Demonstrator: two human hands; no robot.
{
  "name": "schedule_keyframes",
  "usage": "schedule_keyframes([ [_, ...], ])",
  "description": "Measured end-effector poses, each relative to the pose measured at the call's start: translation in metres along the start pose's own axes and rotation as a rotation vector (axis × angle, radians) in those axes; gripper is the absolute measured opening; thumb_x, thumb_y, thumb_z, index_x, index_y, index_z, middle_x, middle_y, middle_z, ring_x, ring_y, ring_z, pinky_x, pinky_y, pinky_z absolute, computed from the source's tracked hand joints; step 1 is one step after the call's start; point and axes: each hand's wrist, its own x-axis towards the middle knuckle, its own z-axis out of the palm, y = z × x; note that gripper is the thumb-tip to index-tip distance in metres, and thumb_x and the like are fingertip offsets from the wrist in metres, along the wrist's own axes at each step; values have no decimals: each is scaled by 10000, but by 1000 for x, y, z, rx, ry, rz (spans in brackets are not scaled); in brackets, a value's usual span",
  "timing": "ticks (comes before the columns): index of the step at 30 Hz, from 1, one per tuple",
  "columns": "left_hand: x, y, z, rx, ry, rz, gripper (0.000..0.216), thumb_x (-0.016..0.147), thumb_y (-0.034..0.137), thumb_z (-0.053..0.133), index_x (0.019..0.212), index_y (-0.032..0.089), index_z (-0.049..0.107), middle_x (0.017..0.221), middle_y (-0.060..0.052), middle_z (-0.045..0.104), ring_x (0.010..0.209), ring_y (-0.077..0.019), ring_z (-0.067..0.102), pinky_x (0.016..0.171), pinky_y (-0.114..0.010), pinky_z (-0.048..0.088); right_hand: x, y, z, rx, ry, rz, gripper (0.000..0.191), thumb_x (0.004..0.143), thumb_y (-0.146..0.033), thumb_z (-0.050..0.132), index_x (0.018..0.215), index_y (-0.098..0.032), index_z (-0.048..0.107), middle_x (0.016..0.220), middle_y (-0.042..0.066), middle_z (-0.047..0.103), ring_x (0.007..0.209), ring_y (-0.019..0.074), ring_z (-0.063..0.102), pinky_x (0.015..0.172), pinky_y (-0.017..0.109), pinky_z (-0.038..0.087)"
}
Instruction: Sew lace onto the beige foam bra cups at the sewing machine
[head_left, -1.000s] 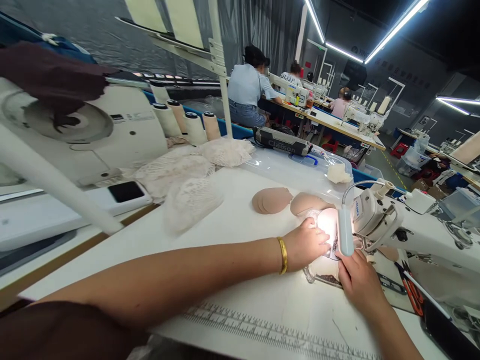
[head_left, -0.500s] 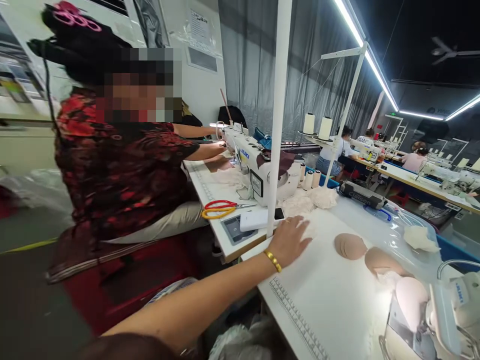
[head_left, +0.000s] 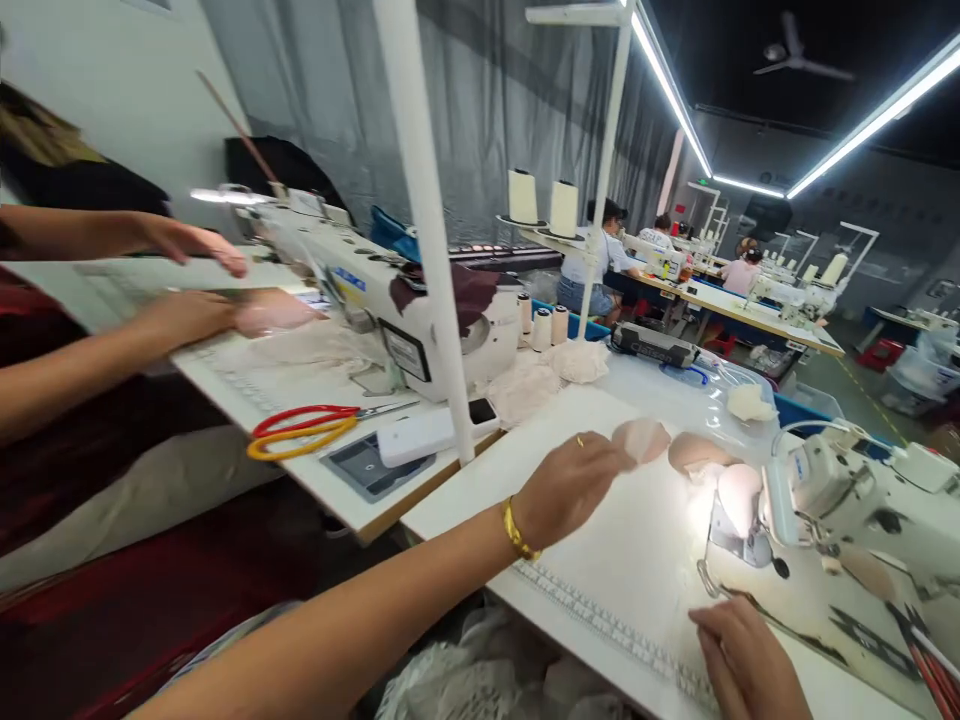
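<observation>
My left hand (head_left: 574, 488), with a gold bracelet and a ring, reaches over the white sewing table (head_left: 615, 540). Its fingers are pinched together at the near edge of a beige bra cup (head_left: 643, 440); the tips are blurred. Joined cups continue to the right: another beige cup (head_left: 697, 453) lies beside it, and a paler cup (head_left: 739, 495) rests under the lit head of the sewing machine (head_left: 806, 490). Low in the view, my right hand (head_left: 750, 655) hovers at the table's front, fingers extended and slightly bent, nothing visible in them.
At left, a co-worker's hands (head_left: 187, 280) handle beige fabric by another sewing machine (head_left: 375, 290). Red-and-yellow scissors (head_left: 304, 430) and a white device (head_left: 416, 435) lie there. A white pole (head_left: 431, 230) stands between the tables. Black snips (head_left: 874, 640) lie at right.
The view has swung right. My left hand has moved from the bare table to the beige cup, its spread fingers now closing there. My right hand has come into view.
</observation>
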Motion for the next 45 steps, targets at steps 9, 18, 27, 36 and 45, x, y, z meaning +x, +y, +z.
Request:
schedule_keyframes([
  [9, -34, 55, 22, -528, -422, 310, 214, 987, 184, 548, 1159, 261, 649, 941, -34, 766, 850, -162, 692, 886, -314, 513, 18, 13, -53, 87, -50, 574, 325, 1015, -489, 497, 1113, -225, 659, 993, 63, 693, 860, 214, 657, 761, 319, 532],
  [18, 5, 41, 82, -81, -445, -180, 343, 793, 360, 737, 1059, 155, 666, 1126, -120, 664, 1037, -315, 601, 927, -488, 503, 59, 21, -38, -106, -68, 320, 233, 944, -261, 557, 1145, -226, 669, 1119, 96, 689, 1061, 278, 594, 913, 426, 473],
  [27, 16, 51, 83, -985, -191, -581, 359, 876, 539, 608, 817, 197, 519, 846, -29, 650, 807, -189, 600, 724, -307, 494, 62, 14, -26, 113, -91, 371, 213, 999, -355, 510, 921, -219, 655, 791, 9, 625, 731, 180, 581, 652, 277, 455],
  [36, 25, 34, 82, -604, -305, -591, 482, 928, 672, 395, 759, 221, 401, 632, 56, 418, 559, -135, 435, 509, -243, 376, 60, -7, -21, 586, 6, 466, 363, 981, -519, 555, 792, -215, 614, 872, 28, 607, 820, 185, 559, 770, 296, 442],
  [45, 115, -25, 117, -154, -270, -214, 136, 780, 274, 626, 896, 204, 620, 918, -99, 711, 927, -284, 657, 916, -409, 475, 61, 22, 5, 770, 16, 677, 369, 855, -552, 687, 783, -204, 586, 735, 14, 640, 634, 157, 524, 635, 286, 428],
])
